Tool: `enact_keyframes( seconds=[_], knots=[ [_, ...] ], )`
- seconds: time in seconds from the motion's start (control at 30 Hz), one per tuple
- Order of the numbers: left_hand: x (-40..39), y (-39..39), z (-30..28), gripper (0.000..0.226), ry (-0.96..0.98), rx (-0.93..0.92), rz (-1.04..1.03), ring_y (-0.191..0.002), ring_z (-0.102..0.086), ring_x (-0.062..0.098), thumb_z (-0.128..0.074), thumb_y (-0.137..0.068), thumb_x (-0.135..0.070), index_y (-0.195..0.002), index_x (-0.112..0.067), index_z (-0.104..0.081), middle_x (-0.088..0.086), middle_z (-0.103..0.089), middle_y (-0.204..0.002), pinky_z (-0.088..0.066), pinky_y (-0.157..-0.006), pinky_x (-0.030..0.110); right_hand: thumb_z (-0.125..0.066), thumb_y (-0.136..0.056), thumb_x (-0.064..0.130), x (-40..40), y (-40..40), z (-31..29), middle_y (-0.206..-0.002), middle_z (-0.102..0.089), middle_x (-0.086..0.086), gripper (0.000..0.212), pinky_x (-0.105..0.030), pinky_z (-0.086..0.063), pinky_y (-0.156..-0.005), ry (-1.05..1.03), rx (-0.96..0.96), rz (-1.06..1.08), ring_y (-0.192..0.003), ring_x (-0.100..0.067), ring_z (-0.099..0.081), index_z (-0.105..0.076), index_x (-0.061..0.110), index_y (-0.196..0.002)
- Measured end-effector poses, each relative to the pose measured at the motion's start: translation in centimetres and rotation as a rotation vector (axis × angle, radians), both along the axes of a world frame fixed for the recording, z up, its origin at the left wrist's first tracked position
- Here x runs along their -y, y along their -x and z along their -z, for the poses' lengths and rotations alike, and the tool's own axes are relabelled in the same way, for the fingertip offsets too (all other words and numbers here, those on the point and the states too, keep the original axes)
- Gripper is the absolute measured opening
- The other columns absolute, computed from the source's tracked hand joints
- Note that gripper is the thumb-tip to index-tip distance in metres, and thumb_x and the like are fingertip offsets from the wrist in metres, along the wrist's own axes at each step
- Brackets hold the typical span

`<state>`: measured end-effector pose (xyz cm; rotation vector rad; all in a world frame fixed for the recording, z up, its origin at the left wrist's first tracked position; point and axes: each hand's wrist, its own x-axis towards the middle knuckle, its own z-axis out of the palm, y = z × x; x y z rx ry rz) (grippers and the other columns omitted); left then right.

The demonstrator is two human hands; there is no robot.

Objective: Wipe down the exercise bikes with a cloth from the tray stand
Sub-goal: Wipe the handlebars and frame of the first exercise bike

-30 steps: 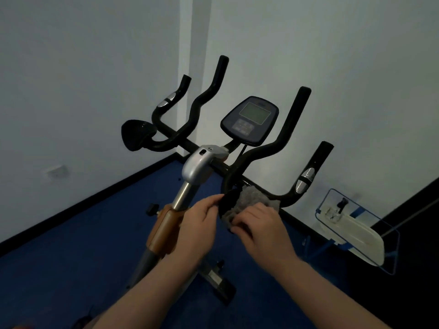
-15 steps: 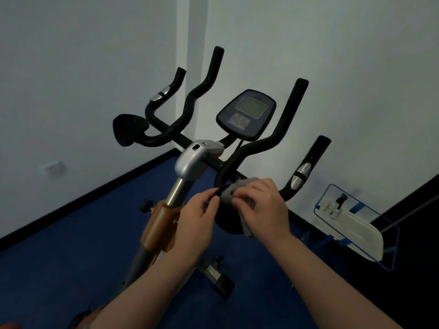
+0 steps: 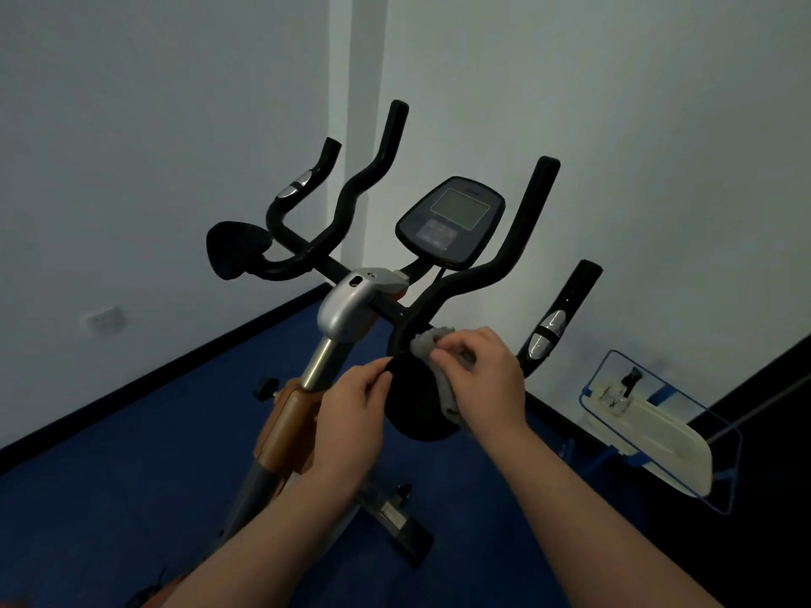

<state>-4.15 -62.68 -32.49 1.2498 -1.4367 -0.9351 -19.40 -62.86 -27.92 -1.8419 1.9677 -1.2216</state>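
Note:
An exercise bike stands in a room corner, with black handlebars (image 3: 487, 274), a console (image 3: 452, 219) and a silver stem (image 3: 346, 309). My right hand (image 3: 480, 379) presses a grey cloth (image 3: 428, 344) against the right black elbow pad (image 3: 414, 405) where it meets the bar. Most of the cloth is hidden under that hand. My left hand (image 3: 351, 414) pinches the pad's left edge with thumb and fingers. A second elbow pad (image 3: 237, 247) sits on the left side of the bars.
White walls close in behind and to the left of the bike, above a blue floor (image 3: 131, 454). A blue-framed stand with a white tray (image 3: 654, 436) stands low at the right. The bike's base foot (image 3: 395, 520) lies under my arms.
My right hand has carried the cloth up from the pad's face to its top edge by the bar. My left hand has stayed on the pad's edge. The view has shifted slightly.

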Motion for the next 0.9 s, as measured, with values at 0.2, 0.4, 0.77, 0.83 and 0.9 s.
enact_keyframes(
  seconds=[0.2, 0.4, 0.77, 0.83, 0.9],
  knots=[
    [-0.1, 0.1, 0.1, 0.023, 0.04, 0.07, -0.035, -0.093, -0.058, -0.007, -0.053, -0.094, -0.023, -0.111, -0.034, -0.063, -0.015, -0.065, -0.098, -0.047, -0.081, 0.015, -0.071, -0.081, 0.028, -3.1, 0.6, 2.3, -0.093, -0.05, 0.018, 0.013, -0.013, -0.044, -0.064, 0.013, 0.022, 0.0, -0.085, 0.003, -0.055, -0.06, 0.034, -0.081],
    [1.3, 0.3, -1.2, 0.024, 0.137, 0.276, 0.013, -0.091, -0.056, 0.001, -0.05, -0.095, -0.025, -0.115, -0.026, -0.064, -0.009, -0.062, -0.098, -0.046, -0.081, 0.021, -0.069, -0.083, 0.023, 1.1, 0.2, -0.2, -0.094, -0.058, 0.004, 0.006, -0.015, -0.042, -0.071, -0.118, 0.224, -0.109, -0.085, 0.0, -0.055, -0.063, 0.025, -0.083],
    [1.7, 0.6, -0.7, 0.024, 0.119, 0.252, -0.02, -0.091, -0.058, 0.001, -0.053, -0.094, -0.027, -0.114, -0.026, -0.066, -0.009, -0.064, -0.096, -0.049, -0.081, 0.024, -0.046, -0.097, 0.027, 0.6, -0.7, 0.8, -0.094, -0.053, -0.004, 0.014, -0.03, -0.037, -0.059, -0.277, 0.065, -0.066, -0.076, -0.014, -0.052, -0.034, 0.023, -0.092],
    [1.6, 0.8, -0.8, 0.024, 0.116, 0.238, -0.032, -0.091, -0.059, 0.003, -0.054, -0.094, -0.026, -0.113, -0.025, -0.067, -0.008, -0.065, -0.096, -0.049, -0.081, 0.026, -0.04, -0.099, 0.029, 1.6, -1.2, 0.2, -0.092, -0.056, -0.007, 0.012, -0.032, -0.037, -0.061, -0.291, 0.085, -0.072, -0.077, -0.019, -0.053, -0.035, 0.021, -0.092],
    [1.4, 0.8, -0.7, 0.024, 0.111, 0.21, -0.044, -0.092, -0.059, 0.002, -0.054, -0.094, -0.026, -0.114, -0.025, -0.067, -0.009, -0.065, -0.096, -0.049, -0.081, 0.025, -0.04, -0.099, 0.032, 1.1, -1.3, 0.4, -0.094, -0.058, -0.004, 0.011, -0.034, -0.041, -0.063, -0.256, 0.104, -0.041, -0.081, -0.018, -0.055, -0.038, 0.024, -0.093]
  ],
)
